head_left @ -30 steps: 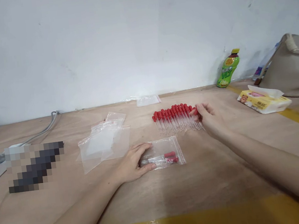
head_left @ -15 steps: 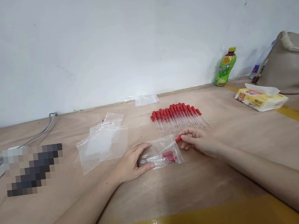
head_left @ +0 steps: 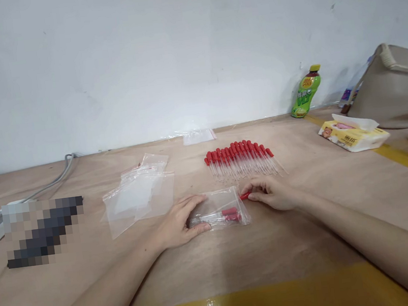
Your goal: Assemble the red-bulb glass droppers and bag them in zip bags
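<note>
A clear zip bag point(head_left: 215, 200) lies flat on the table with its mouth to the right. Inside it are glass droppers with red rubber bulbs point(head_left: 231, 214), tips pointing left. My left hand point(head_left: 182, 221) holds the bag at its closed end, thumb on the near edge and fingers on the far edge. At the mouth, my right hand point(head_left: 270, 193) pinches another dropper point(head_left: 245, 196) by its red bulb; the glass stem reaches into the bag. Beyond it, a row of many droppers point(head_left: 239, 151) lies side by side, bulbs away from me.
Several flat zip bags point(head_left: 138, 196) overlap left of my left hand. Another bag point(head_left: 199, 136) lies by the wall. To the right are a tissue pack point(head_left: 353, 137), a green drink bottle point(head_left: 306, 93) and a beige handbag point(head_left: 393, 90). A grey cable point(head_left: 56, 180) runs at the left.
My right hand has shifted slightly toward me, lowering the pinched dropper's bulb at the bag's mouth. My left hand and the bag stay nearly still.
</note>
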`<state>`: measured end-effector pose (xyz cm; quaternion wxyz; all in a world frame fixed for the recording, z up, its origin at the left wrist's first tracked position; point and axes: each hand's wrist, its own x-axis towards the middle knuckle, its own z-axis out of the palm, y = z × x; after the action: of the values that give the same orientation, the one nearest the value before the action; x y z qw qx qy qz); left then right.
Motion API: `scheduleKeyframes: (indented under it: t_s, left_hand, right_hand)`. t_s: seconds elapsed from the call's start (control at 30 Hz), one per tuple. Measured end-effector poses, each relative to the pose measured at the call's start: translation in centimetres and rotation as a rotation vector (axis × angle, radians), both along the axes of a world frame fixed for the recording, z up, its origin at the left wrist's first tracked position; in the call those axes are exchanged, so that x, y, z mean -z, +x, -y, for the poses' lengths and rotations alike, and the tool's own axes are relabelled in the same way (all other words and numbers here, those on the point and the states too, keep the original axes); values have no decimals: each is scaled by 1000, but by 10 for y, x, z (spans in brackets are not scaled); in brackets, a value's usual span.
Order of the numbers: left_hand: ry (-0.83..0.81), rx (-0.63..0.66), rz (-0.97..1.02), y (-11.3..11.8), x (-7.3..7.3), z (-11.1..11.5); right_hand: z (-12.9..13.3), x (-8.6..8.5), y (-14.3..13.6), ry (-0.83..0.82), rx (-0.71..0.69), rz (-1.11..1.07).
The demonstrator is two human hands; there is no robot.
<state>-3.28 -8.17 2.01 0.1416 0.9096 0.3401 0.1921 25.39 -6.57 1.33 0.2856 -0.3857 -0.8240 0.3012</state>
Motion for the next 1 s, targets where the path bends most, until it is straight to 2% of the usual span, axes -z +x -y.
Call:
scheduleKeyframes:
  t_s: [0.17, 0.27, 0.4, 0.5, 0.6, 0.73, 0.87, 1.0]
  left_hand:
    - [5, 17, 14, 2, 1, -1]
    - [8, 26, 22, 3, 1, -1]
    - [-7, 23, 20, 3, 1, -2]
    - [-14, 26, 12, 2, 2, -2]
    - [-10, 32, 5, 2, 3, -3]
    - [-35, 22, 37, 1, 2, -1]
    - [-76, -3, 62, 2, -1, 2]
    - [-96, 3, 81, 3, -2, 2]
  right_hand:
    - [7, 21, -19, -130, 146, -153]
    - [12, 30, -29, -228, 133, -284]
    - [14, 25, -27, -342, 92, -410]
    - [5, 17, -19, -223, 267, -415]
    - [-13, 6, -11, 33, 466, -260]
    - [-48, -16, -14, 251, 545, 117]
    - [-82, -27, -34, 205, 663, 356]
    - [-104, -25, -54, 130, 721, 419]
